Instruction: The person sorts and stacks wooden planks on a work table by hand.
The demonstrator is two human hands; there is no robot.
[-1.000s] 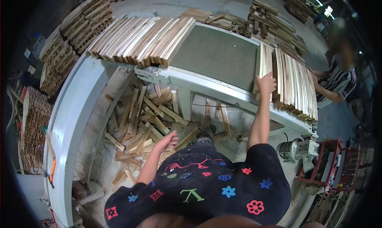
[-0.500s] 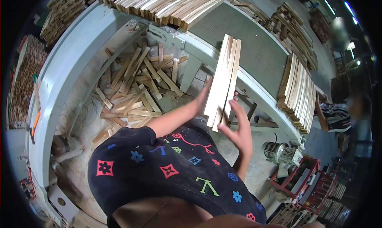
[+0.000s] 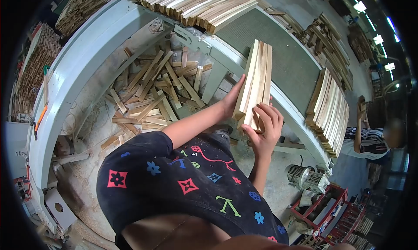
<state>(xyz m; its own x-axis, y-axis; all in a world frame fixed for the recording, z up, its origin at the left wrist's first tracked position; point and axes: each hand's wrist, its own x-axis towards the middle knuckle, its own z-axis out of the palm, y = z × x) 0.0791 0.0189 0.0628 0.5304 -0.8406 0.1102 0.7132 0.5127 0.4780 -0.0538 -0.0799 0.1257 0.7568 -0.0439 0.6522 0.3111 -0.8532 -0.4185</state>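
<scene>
I am holding a small bundle of wood slats (image 3: 257, 82) up in the air, in front of my chest and just over the near edge of the long machine table (image 3: 109, 36). The slats are lying flat against each other and pointing up and away from me. My left hand (image 3: 230, 102) is pressing flat against the left side of the bundle, near its bottom end, with the fingers stretched out along the wood. My right hand (image 3: 263, 125) is cupping the bottom end from below and from the right, and its fingers (image 3: 265, 112) are curling over the ends of the slats. So both hands are gripping the bundle between them.

Behind the bundle, the green belt (image 3: 278, 49) of the table is running away from me. A row of slats (image 3: 196, 3) is lying side by side at the far left end of it. Another row of slats (image 3: 328, 108) is leaning together at the right end. Under the table, a messy heap of short wood scraps (image 3: 152, 93) is lying on the dusty floor. A grey motor (image 3: 305, 178) is sitting on the floor to my right. Past the right row, another person (image 3: 370, 136) in a striped shirt is standing with one arm up. More wood stacks (image 3: 32, 71) are sitting far left.
</scene>
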